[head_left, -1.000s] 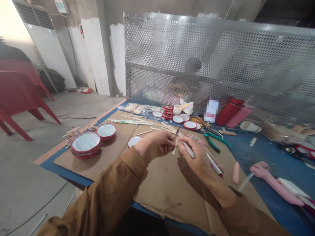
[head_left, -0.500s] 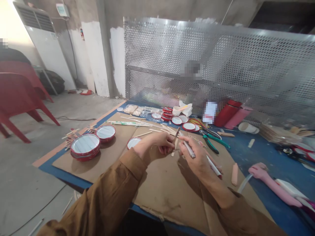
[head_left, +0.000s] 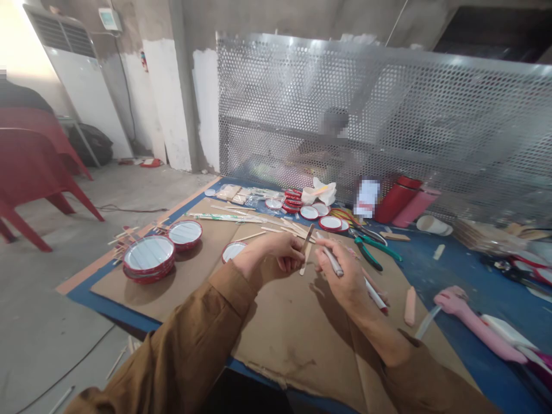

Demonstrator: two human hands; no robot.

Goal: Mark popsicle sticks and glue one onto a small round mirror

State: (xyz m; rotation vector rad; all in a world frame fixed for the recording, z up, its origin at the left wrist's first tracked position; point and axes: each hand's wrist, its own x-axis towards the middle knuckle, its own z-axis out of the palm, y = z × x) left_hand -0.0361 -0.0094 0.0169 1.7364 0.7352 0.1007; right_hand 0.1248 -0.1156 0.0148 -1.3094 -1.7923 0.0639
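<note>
My left hand point(head_left: 285, 250) pinches a brownish craft stick point(head_left: 307, 237) that points upward above the cardboard sheet point(head_left: 276, 322). Just to its right, my right hand point(head_left: 342, 270) is closed around a light-coloured marker point(head_left: 331, 261), its tip near the stick. Below the right wrist lies a white marker with a red end point(head_left: 376, 294). Plain craft sticks point(head_left: 297, 227) are scattered past my hands. A red-rimmed round lid point(head_left: 233, 250) is partly covered by my left forearm. Stacked red-rimmed lids point(head_left: 149, 254) sit at the left, with sticks poking out beside them.
Green-handled pliers point(head_left: 368, 253) lie to the right of my hands. Further right are a pink glue gun point(head_left: 474, 322) and a peach-coloured block point(head_left: 410, 306). Red and pink bottles point(head_left: 399, 198) lean against the perforated metal panel point(head_left: 293, 103). A red chair point(head_left: 34, 172) stands at the left.
My right hand has drawn slightly away from the craft stick, widening the gap between the marker and the stick. My left hand has stayed nearly still.
</note>
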